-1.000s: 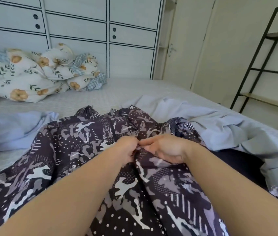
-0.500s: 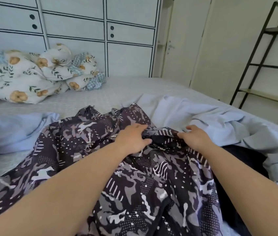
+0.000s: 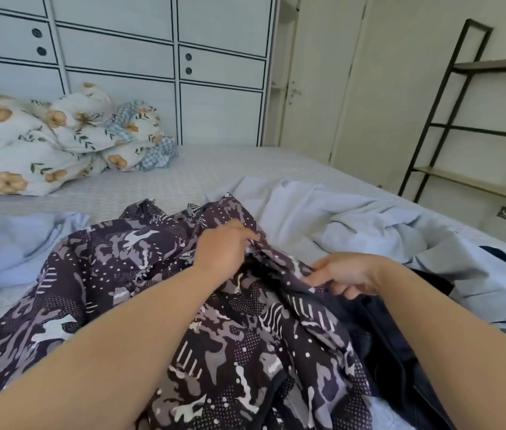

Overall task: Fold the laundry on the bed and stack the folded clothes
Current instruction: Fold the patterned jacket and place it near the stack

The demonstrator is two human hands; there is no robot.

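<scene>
A dark purple camouflage-patterned garment (image 3: 121,274) lies spread and crumpled across the near part of the bed (image 3: 214,169). My left hand (image 3: 224,248) grips a bunched fold of it near its upper middle. My right hand (image 3: 346,273) pinches an edge of the same garment a little lower and to the right, fingers curled into the cloth. A light blue shirt (image 3: 354,221) lies rumpled to the right, and a dark navy garment (image 3: 400,352) lies under the patterned one by my right forearm.
Another light blue cloth (image 3: 7,249) lies at the left. A floral duvet heap (image 3: 44,141) sits at the bed's far left against a white wardrobe (image 3: 121,57). A black metal shelf (image 3: 478,119) stands at the right by the wall.
My hands, together at the garment's middle a second ago, have drawn apart. The right hand has dropped lower and now pinches an edge, opening a fold between the hands.
</scene>
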